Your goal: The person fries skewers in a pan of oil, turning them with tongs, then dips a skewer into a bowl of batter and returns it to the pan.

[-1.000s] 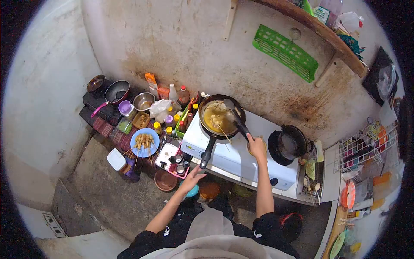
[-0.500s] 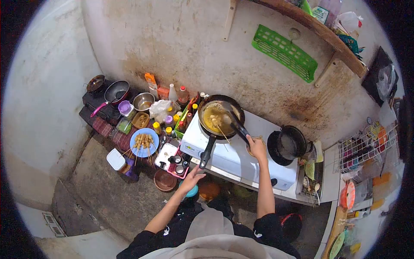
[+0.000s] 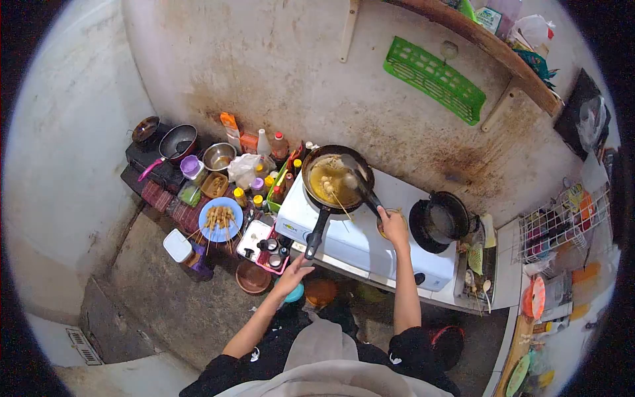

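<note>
Stove (image 3: 360, 243): against a stained wall.
Right hand (image 3: 395, 227): you grip the ladle (image 3: 366, 192) in the pan (image 3: 306, 183).
Left hand (image 3: 294, 271): fingers spread, empty; handle (image 3: 317, 228) just beyond, pointing near.

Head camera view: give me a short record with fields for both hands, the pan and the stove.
Right hand: grips ladle, its head in the frying pan
Left hand: open, empty, near the stove front edge, below the pan handle
Frying pan: on left burner, holds yellow liquid and skewers
Stove: white; black pot on right burner
Beside stove: blue plate of skewers
</note>
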Available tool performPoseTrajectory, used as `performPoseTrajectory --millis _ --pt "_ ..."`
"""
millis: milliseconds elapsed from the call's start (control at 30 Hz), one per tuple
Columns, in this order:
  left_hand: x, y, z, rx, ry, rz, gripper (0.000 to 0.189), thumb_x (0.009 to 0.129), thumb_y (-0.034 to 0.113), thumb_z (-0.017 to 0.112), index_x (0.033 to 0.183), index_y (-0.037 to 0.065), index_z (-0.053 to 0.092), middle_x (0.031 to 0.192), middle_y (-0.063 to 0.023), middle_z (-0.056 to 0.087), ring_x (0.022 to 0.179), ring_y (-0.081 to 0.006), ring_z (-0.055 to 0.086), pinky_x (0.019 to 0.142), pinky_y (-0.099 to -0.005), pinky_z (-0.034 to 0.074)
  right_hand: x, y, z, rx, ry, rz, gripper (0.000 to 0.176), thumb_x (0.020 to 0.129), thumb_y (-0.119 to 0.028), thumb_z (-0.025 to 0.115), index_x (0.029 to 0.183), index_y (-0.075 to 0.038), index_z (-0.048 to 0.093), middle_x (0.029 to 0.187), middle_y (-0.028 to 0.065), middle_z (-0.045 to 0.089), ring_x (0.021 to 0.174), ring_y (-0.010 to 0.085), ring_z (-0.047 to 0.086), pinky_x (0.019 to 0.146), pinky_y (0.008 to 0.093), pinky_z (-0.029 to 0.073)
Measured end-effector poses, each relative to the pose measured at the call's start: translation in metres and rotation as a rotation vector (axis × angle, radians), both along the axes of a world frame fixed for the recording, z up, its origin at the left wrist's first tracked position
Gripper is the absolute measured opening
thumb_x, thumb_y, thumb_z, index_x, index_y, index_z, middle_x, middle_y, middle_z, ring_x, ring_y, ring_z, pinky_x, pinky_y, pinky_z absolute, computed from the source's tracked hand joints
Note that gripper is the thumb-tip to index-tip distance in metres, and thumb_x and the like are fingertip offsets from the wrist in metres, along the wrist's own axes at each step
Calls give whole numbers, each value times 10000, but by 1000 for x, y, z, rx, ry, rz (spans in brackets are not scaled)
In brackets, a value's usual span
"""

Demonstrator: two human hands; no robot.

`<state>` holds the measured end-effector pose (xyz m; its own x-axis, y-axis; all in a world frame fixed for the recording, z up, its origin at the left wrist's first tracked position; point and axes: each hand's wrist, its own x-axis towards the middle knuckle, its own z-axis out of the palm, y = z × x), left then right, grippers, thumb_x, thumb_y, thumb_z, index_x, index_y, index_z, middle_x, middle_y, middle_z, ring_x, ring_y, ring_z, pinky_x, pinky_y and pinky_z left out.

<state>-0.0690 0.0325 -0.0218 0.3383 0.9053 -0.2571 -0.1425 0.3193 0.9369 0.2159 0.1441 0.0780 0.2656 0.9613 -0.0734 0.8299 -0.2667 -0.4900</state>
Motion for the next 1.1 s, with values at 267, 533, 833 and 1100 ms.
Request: performPoseTrajectory --millis 267,533,833,1100 --pt "-1 0 7 -51 -34 2 640 795 161 534 1299 -2 176 1265 -174 338 1077 -192 444 933 -279 279 -9 3 0 179 -101 -87 550 793 -494 414 572 -23 595 557 179 547 613 330 561 618 385 420" --pt "0 -1 6 -36 -24 9 633 796 175 538 1297 3 191 1254 -177 350 1109 -198 409 931 -282 285 -10 5 1 113 -45 -30 577 795 -504 398 566 -12 594 553 167 553 606 323 567 610 385 421" --pt "-1 -3 19 -42 -12 2 622 805 158 530 1300 8 184 1244 -165 360 1062 -190 453 920 -290 301 -6 12 4 40 -45 -17 572 791 -525 394 693 -9 619 564 177 562 616 335 574 623 397 428" --pt "-1 -1 3 1 50 -13 630 808 143 521 1304 3 159 1223 -159 384 1052 -189 466 913 -286 309 -19 5 19 68 -51 -25 561 795 -521 390 734 -17 630 622 193 579 643 346 581 643 400 435"
